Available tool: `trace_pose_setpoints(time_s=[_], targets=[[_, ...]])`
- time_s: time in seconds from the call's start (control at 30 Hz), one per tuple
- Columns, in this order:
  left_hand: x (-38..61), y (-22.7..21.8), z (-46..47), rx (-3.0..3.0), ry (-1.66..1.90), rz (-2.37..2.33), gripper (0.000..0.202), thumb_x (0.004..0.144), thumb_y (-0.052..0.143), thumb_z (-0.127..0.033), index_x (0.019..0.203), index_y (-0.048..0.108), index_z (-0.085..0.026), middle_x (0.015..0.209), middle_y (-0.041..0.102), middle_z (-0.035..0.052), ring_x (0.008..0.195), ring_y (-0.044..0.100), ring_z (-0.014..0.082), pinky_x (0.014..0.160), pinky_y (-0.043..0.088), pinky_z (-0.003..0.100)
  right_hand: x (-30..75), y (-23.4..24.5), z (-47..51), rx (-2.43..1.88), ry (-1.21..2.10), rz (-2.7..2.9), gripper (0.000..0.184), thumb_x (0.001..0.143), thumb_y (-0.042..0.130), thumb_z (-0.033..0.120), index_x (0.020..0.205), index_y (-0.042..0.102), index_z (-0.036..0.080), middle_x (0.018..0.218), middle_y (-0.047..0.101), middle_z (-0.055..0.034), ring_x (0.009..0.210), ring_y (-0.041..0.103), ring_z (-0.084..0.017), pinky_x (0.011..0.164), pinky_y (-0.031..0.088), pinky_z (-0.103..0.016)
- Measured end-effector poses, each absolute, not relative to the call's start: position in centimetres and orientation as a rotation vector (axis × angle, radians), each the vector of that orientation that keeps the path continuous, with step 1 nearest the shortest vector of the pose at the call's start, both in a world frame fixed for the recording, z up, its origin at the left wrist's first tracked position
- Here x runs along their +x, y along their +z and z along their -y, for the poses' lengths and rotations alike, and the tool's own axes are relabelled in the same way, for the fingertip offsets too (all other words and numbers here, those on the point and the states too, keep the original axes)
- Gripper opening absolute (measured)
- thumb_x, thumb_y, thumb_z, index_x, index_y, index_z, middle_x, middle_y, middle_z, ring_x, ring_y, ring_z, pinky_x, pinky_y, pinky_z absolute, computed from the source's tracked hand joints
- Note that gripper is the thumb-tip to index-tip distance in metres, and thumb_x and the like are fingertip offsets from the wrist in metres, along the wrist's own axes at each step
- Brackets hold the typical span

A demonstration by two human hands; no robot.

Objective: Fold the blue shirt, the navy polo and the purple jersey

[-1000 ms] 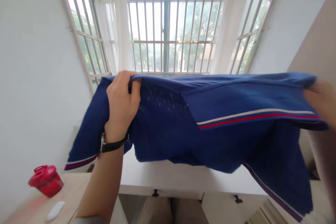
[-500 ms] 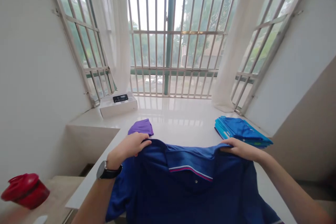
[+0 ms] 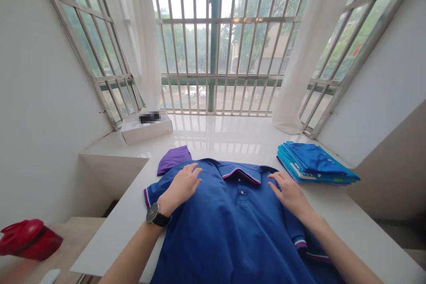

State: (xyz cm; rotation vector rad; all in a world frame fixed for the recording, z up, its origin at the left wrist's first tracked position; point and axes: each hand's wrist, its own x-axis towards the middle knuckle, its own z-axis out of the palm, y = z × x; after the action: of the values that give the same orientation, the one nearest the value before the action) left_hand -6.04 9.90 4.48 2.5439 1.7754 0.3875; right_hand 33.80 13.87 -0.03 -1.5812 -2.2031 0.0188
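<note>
**Q:** What are the hands doing?

**A:** Both rest on a blue polo shirt (image 3: pixel 229 226), fingers open and spread, grasping nothing. The left hand (image 3: pixel 181 186), wearing a wristwatch (image 3: pixel 156 216), lies on the shoulder just below the collar. The right hand (image 3: pixel 291 193) lies on the other side, near the collar.

**Q:** Where is the shirt?

**A:** It lies flat, front up, on a white counter (image 3: pixel 106 239), collar toward a barred window (image 3: pixel 213 44). A purple cloth (image 3: pixel 173 159) touches the shirt by the collar. A stack of folded blue shirts (image 3: pixel 313 164) sits just to the right.
</note>
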Motion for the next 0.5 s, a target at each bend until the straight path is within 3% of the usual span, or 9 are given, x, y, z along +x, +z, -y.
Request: trace_pose_setpoints(time_s=[0.1,0.17,0.3,0.4,0.5], targets=[[-5.9,3.7,-5.5,2.502,0.494,-1.670,0.031,0.093,0.054,-0.026,0.122,0.062,-0.021,0.129,0.060,0.0111,0.119,0.055,0.0269,0.101,0.046,0.042,33.7,-0.4,-11.9,-1.593,0.381,2.208,0.031,0.092,0.044,0.041,0.110,0.064,0.024,0.088,0.071,-0.0045,0.070,0.064,-0.020,0.069,0.051,-0.033],[-6.3,3.3,-3.2,2.431,0.528,-1.691,0.027,0.093,0.052,-0.025,0.117,0.064,-0.023,0.118,0.064,0.0089,0.108,0.060,0.0249,0.095,0.050,0.041,32.9,0.0,-11.5,-1.613,0.403,2.218,0.038,0.092,0.046,0.042,0.121,0.059,0.024,0.087,0.070,-0.0035,0.068,0.065,-0.020,0.065,0.050,-0.032],[-7.5,2.1,0.2,2.282,0.644,-1.772,0.023,0.095,0.049,-0.029,0.107,0.067,-0.025,0.105,0.067,0.0065,0.097,0.064,0.0236,0.089,0.053,0.039,30.2,1.1,-13.2,-1.592,0.093,2.338,0.051,0.088,0.054,0.042,0.136,0.051,0.025,0.114,0.066,-0.0107,0.099,0.065,-0.027,0.080,0.051,-0.036],[-8.8,0.6,2.9,2.132,0.799,-1.849,0.022,0.094,0.051,-0.035,0.104,0.068,-0.026,0.103,0.069,0.0060,0.096,0.067,0.0231,0.086,0.056,0.035,28.8,1.5,-15.6,-1.562,-0.068,2.560,0.068,0.077,0.068,0.028,0.142,0.046,0.025,0.141,0.051,-0.0158,0.119,0.056,-0.034,0.092,0.048,-0.043],[-10.1,-1.2,5.7,2.002,0.877,-1.887,0.022,0.094,0.053,-0.039,0.104,0.069,-0.027,0.100,0.071,0.0054,0.092,0.069,0.0219,0.081,0.058,0.031,28.4,1.6,-17.9,-1.555,-0.126,2.769,0.068,0.071,0.065,0.009,0.136,0.053,0.021,0.140,0.053,-0.0178,0.116,0.058,-0.034,0.091,0.049,-0.044]])
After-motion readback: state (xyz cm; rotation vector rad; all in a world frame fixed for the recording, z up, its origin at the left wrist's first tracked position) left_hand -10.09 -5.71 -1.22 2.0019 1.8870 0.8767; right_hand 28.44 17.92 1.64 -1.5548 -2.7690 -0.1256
